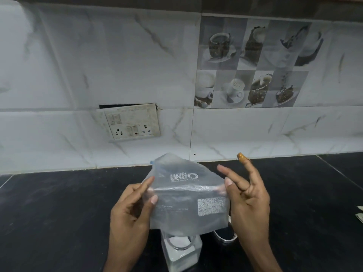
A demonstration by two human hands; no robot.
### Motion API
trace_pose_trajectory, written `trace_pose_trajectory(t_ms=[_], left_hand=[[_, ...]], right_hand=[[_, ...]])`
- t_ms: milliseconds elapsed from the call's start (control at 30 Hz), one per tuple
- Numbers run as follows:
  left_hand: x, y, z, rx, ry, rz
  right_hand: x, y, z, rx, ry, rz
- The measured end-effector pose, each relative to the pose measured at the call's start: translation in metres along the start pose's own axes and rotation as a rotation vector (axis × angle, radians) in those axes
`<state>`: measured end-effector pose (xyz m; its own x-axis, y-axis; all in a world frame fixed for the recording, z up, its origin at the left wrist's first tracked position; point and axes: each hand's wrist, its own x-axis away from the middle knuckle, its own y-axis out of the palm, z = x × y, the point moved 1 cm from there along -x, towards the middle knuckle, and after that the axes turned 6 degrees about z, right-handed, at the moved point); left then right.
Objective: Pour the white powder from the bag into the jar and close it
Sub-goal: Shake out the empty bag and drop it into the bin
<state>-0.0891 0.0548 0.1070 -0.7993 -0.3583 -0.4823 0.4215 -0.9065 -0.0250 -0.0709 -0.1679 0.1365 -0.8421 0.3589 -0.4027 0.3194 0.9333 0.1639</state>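
A clear plastic bag (184,195) with white print is held upside down over a square glass jar (181,252) that stands on the black counter. White powder shows inside the jar's open round mouth. My left hand (129,209) pinches the bag's left edge between thumb and fingers. On the bag's right edge, my right hand (247,195) grips with thumb and a finger, and its other fingers are spread. The bag looks nearly empty. A shiny round lid (225,235) lies on the counter just right of the jar, partly hidden by my right hand.
The black counter (59,213) runs along a white marble-tiled wall. A switch and socket plate (131,122) is on the wall behind the bag. Some pale items (359,213) sit at the far right edge of the counter.
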Motion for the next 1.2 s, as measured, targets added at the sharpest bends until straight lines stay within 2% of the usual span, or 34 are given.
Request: trace_pose_trajectory(t_ms=[200,367,467,567,667,833,933,1033,1133,1200], left_hand=[[-0.006,-0.011,0.004,-0.079,0.078,0.089],[-0.011,-0.012,0.008,-0.177,0.143,0.109],[-0.011,-0.011,0.008,-0.204,0.155,0.097],[-0.01,-0.01,0.009,-0.144,0.132,0.043],[-0.012,-0.012,0.008,-0.205,0.167,-0.011],[-0.023,-0.009,0.013,-0.264,0.251,-0.134],[-0.032,-0.001,0.022,-0.251,0.282,-0.154],[-0.041,-0.006,0.024,-0.195,0.212,-0.051],[-0.043,-0.015,0.017,-0.17,-0.004,0.061],[-0.039,-0.015,0.012,-0.152,-0.186,0.007]], right_hand=[[-0.005,-0.007,-0.005,0.059,0.122,-0.231],[-0.004,-0.007,-0.006,0.307,-0.079,-0.185],[-0.005,-0.008,-0.009,0.347,-0.123,-0.198],[-0.007,-0.013,-0.013,0.375,-0.064,-0.359],[-0.01,-0.019,-0.019,0.492,-0.017,-0.526],[-0.01,0.001,-0.024,0.65,-0.043,-0.71],[-0.012,0.026,-0.021,0.566,-0.05,-0.748],[-0.015,0.042,-0.018,0.42,-0.004,-0.622],[-0.017,0.048,-0.015,0.145,0.179,-0.494],[-0.015,0.052,-0.01,-0.017,0.312,-0.439]])
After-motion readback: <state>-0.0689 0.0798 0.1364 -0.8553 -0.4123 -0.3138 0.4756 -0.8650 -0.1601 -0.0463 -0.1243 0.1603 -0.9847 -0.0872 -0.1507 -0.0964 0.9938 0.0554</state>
